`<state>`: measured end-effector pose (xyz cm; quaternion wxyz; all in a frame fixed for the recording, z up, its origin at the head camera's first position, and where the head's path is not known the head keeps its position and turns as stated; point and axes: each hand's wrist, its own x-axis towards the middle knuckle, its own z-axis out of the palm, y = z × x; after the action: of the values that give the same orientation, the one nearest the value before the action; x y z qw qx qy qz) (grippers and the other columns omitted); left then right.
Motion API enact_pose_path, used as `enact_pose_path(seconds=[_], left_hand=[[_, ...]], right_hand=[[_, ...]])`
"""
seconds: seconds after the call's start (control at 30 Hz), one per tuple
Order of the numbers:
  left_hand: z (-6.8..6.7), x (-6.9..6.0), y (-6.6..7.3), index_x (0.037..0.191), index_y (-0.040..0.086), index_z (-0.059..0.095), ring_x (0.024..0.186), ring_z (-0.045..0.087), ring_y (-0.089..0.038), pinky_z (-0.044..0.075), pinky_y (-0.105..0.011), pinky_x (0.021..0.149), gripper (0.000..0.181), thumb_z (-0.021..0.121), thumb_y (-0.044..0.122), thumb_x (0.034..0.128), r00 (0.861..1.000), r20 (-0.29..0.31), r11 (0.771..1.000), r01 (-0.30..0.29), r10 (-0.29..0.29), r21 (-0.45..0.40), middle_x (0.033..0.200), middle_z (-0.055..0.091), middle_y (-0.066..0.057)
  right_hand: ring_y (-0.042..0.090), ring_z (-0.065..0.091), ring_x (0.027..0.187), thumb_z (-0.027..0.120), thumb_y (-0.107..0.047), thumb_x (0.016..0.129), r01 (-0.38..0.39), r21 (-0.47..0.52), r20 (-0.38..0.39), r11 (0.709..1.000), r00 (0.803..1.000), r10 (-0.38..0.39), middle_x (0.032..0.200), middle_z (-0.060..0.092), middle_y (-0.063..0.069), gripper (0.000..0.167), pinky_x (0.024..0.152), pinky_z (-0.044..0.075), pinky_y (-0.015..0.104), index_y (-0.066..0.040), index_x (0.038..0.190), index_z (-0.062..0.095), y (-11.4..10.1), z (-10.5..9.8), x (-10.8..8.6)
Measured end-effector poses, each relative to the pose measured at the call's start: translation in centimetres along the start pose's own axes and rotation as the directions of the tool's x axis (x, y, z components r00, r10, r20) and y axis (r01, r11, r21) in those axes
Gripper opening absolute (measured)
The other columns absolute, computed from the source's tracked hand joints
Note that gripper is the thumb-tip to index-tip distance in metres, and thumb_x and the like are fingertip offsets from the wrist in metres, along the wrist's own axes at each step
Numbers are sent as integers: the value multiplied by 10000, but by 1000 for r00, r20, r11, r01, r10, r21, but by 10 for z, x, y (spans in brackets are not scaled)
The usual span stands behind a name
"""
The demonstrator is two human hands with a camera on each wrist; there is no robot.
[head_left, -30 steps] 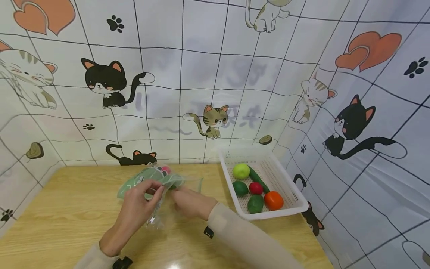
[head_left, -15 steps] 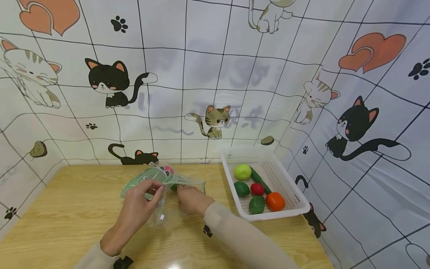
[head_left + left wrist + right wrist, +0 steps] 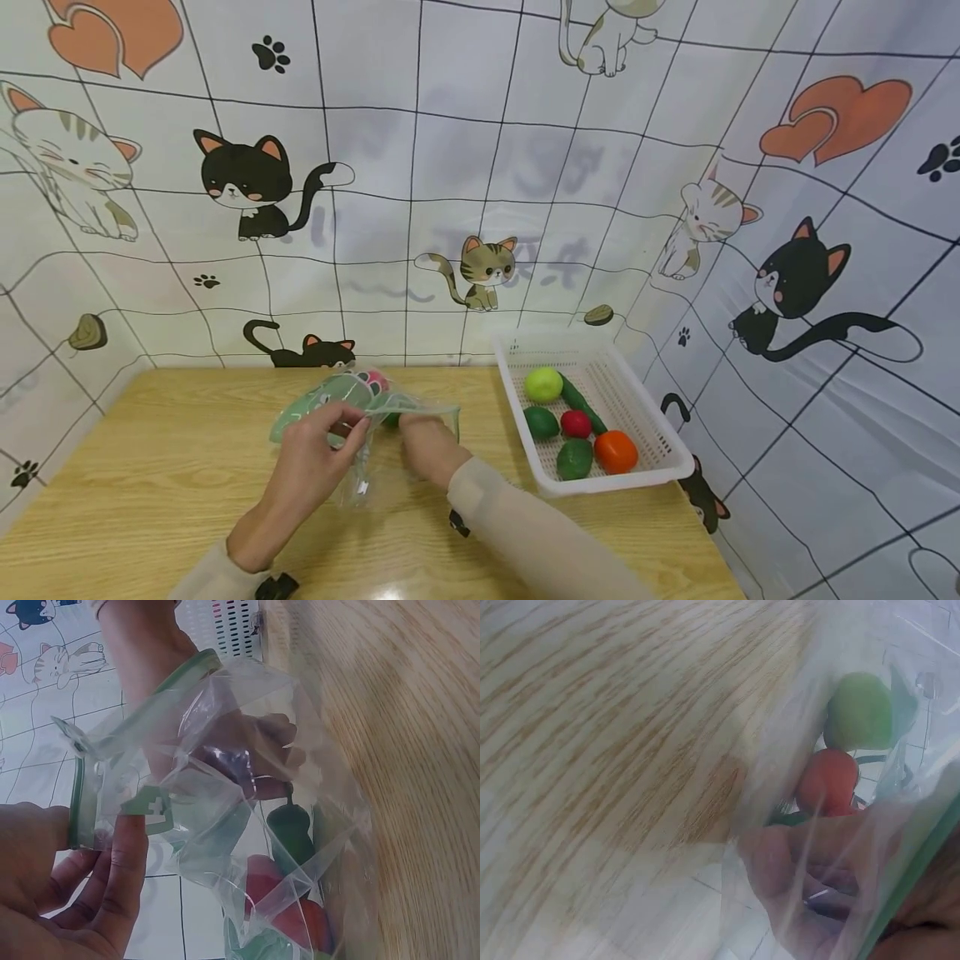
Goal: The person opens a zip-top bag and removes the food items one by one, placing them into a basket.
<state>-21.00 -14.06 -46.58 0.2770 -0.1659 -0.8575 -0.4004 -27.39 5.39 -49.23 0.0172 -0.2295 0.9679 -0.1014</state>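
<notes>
My left hand (image 3: 311,454) pinches the green-edged mouth of a clear zip bag (image 3: 337,787) between thumb and fingers. Through the mouth reaches my right hand (image 3: 432,448), seen inside the film in both wrist views. Its curled fingertips hold a dark green pepper (image 3: 291,831) by the stem, as the left wrist view shows. Deeper in the bag lie a red piece (image 3: 829,780) and a light green, rounded piece (image 3: 861,711). Green print on the film and folds blur the contents. In the head view, the right hand covers most of the pepper.
A white perforated basket (image 3: 660,454) stands at right on the wooden table (image 3: 150,467). In it are a yellow-green fruit (image 3: 543,384), a cucumber (image 3: 583,402), a small red piece (image 3: 576,423), an orange-red piece (image 3: 616,452) and dark green pieces (image 3: 574,459). Cat-print cloth (image 3: 450,150) hangs behind.
My right hand has shifted slightly right inside the bag, and the bag's mouth has spread wider to the right. The left hand keeps its pinch in nearly the same place.
</notes>
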Motion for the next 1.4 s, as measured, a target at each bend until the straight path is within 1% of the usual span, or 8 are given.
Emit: enact_pose_path(seconds=[0.13,0.23,0.33,0.5,0.67,0.9,1.17,1.4], left_hand=[[1,0,0,1044,118,827,808,804,-136,629,-206,644,119,868,10,1016,1000,7,1000,8,-8,2,937,847,1],[1,0,-1,1052,110,826,810,805,-143,628,-216,640,111,869,13,1018,1000,7,1000,17,-17,13,938,849,-9],[1,0,-2,1053,105,826,808,807,-150,625,-218,635,107,869,14,1017,1000,4,1000,20,-20,17,939,851,-18],[2,1,-2,1049,102,825,810,814,-160,625,-215,634,102,868,15,1020,1000,5,1000,18,-18,7,946,857,-25],[3,2,-1,1057,96,821,818,819,-175,629,-219,637,92,859,17,1029,999,12,1000,30,-30,5,950,859,-34],[4,3,-1,1055,96,819,819,819,-180,632,-224,641,90,858,19,1027,999,15,999,42,-42,7,943,858,-40],[2,3,-2,1051,100,822,818,818,-180,625,-216,632,77,854,32,1039,998,27,999,52,-52,2,947,856,-35],[0,2,-3,1067,100,826,829,821,-186,625,-219,644,59,860,56,1044,996,51,997,76,-76,-1,966,861,-37]], right_hand=[[113,637,703,706,-7,1118,-5,1,-33,1000,999,5,900,760,67,94,580,534,264,-57,1043,734,0,2,0],[103,693,730,727,-10,1106,34,-66,-81,997,996,-39,888,781,44,131,610,573,246,-73,994,752,-2,0,0],[155,785,777,745,-15,1099,53,-101,-114,993,991,-64,884,815,60,162,627,623,268,-72,952,781,-5,-4,-2],[180,817,775,728,-42,1133,37,-80,-102,996,994,-45,897,829,98,158,573,598,250,-52,1009,826,-11,-13,-9],[153,821,813,764,-64,1117,47,-108,-113,993,992,-60,954,850,87,146,612,606,209,-65,1027,879,-10,-19,-17],[139,805,888,822,-80,1077,74,-60,-169,996,982,-83,948,842,37,98,729,643,209,-80,994,875,-4,-28,-27],[26,678,733,797,-60,1076,147,-37,-225,988,962,-152,888,796,20,138,639,516,127,-87,953,854,-1,-41,-38],[8,541,726,756,-40,1089,192,85,-214,978,962,-170,939,786,40,97,659,470,138,-69,1030,828,5,-54,-52]])
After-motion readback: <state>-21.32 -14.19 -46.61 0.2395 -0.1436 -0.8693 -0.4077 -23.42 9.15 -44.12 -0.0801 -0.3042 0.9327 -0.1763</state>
